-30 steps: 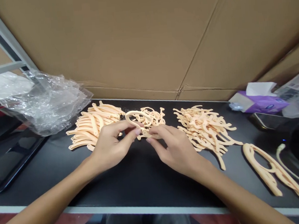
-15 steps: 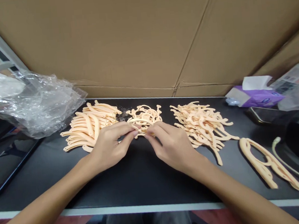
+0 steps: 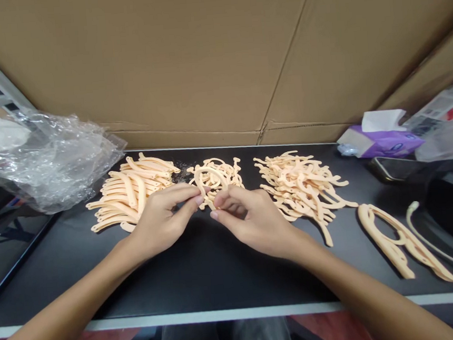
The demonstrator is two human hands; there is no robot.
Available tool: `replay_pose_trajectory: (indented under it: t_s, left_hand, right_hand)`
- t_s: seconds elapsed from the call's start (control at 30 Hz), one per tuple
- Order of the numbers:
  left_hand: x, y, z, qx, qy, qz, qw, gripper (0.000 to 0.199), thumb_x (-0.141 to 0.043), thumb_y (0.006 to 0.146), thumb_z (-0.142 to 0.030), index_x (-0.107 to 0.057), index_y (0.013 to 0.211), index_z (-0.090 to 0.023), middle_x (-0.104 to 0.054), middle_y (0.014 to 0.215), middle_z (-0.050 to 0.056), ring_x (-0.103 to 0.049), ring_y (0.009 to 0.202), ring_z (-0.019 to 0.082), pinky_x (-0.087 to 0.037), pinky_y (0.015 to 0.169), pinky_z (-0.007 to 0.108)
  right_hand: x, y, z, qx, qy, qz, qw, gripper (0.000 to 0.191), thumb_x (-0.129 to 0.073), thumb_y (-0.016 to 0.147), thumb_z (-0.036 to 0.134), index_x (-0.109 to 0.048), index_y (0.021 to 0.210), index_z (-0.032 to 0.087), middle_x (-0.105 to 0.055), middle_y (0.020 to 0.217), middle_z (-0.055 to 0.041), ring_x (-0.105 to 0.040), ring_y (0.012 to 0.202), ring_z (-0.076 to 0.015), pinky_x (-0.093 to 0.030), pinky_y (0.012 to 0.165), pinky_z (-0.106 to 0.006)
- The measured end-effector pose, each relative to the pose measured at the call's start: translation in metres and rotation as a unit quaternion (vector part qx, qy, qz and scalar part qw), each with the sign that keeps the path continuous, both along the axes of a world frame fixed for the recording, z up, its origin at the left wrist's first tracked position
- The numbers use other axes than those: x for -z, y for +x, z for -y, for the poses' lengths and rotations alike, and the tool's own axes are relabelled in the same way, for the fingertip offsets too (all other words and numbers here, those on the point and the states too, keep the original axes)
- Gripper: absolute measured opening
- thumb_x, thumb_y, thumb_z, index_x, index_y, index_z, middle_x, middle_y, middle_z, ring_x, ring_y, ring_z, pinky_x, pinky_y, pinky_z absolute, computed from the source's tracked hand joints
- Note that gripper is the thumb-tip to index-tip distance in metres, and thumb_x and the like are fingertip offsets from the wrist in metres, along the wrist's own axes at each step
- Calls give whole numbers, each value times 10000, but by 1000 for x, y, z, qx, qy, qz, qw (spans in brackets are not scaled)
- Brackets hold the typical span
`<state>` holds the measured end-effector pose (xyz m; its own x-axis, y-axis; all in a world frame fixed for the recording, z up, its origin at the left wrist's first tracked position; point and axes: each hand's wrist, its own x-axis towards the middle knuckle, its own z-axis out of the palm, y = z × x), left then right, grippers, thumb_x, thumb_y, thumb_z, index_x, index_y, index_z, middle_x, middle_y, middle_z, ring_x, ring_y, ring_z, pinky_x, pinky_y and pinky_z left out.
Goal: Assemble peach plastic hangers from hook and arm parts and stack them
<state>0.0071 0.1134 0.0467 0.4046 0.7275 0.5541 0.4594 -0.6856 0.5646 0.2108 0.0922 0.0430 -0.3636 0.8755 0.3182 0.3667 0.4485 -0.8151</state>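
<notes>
My left hand [image 3: 169,214] pinches a curved cream plastic piece [image 3: 209,170] between thumb and fingertips. Close by on the right, my right hand [image 3: 250,215] has its thumb and fingers closed at the lower end of the same piece; the exact contact is partly hidden. The held piece arches up over a small pile of curved hook parts [image 3: 233,174]. Left of my hands lies a heap of long cream arms with holes [image 3: 133,186]. To the right is a larger pile of thin curved parts [image 3: 303,184].
A folded cream hanger [image 3: 387,243] and a pale cable [image 3: 435,247] lie at the right. Behind them are a phone [image 3: 397,170] and a purple tissue pack [image 3: 386,141]. Clear plastic wrap [image 3: 59,158] and a dark tablet [image 3: 11,252] sit at the left of the black table [image 3: 204,283].
The curved piece between my hands has turned more upright, its arch now showing above my fingers. My right fingers have shifted slightly to the left. The view has moved a little.
</notes>
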Motion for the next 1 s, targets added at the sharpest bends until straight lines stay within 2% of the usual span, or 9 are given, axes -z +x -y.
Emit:
replay_pose_trajectory:
  t_s: [0.1,0.2,0.37,0.5,0.63,0.73,0.9,1.0]
  left_hand:
    - [0,-1,-1,5,-23,16,1000,159,-608,915,-238,-764,915,-203,-774,964,54,-730,838,192,-590,745,267]
    - [0,-3,-1,8,-24,19,999,163,-623,905,-248,-771,957,-206,-782,946,63,-739,788,192,-604,719,276]
    - [3,-5,-2,-7,-6,-1,1000,174,-622,894,-228,-774,976,-205,-786,875,40,-728,680,163,-594,674,250]
    - [2,-4,-2,-5,25,10,1000,171,-600,900,-212,-765,854,-208,-783,840,24,-729,691,161,-576,630,228]
    - [1,-1,0,-11,39,23,999,200,-578,915,-188,-743,802,-203,-776,821,19,-734,732,158,-585,678,229]
    - [2,0,0,-15,51,27,998,214,-578,923,-193,-726,768,-193,-777,857,30,-734,742,156,-583,693,228]
    - [5,1,1,-12,93,12,996,202,-552,938,-177,-753,940,-197,-735,727,17,-693,634,137,-574,648,222]
    - [9,2,2,-11,100,10,995,212,-541,939,-156,-747,900,-185,-736,750,26,-678,613,128,-568,645,214]
  right_hand:
    - [-1,1,-3,-15,-66,-63,996,114,-661,823,184,-575,890,217,-671,781,31,-645,682,-116,-514,647,-244]
    - [-3,3,-6,-15,-113,-75,991,201,-724,767,196,-597,924,209,-657,775,30,-637,693,-123,-525,665,-264]
    - [-8,4,-8,-25,-140,-79,987,134,-747,760,231,-671,851,168,-675,779,2,-625,711,-120,-531,687,-269]
    - [-12,4,-9,-37,-160,-95,982,111,-694,810,260,-698,869,166,-681,803,-13,-601,638,-106,-532,553,-233]
    - [-11,5,-11,-37,-191,-99,976,159,-661,834,286,-710,916,159,-671,785,-19,-590,578,-98,-520,461,-206]
    - [-9,5,-11,-35,-194,-97,976,163,-641,845,275,-713,928,154,-658,743,-11,-578,541,-89,-488,425,-186]
    - [-6,4,-10,-25,-157,-95,983,171,-642,852,279,-728,926,151,-648,699,-2,-553,508,-90,-453,419,-205]
    - [-3,4,-11,-27,-148,-90,985,165,-629,867,272,-732,923,156,-619,643,20,-539,482,-87,-434,433,-213]
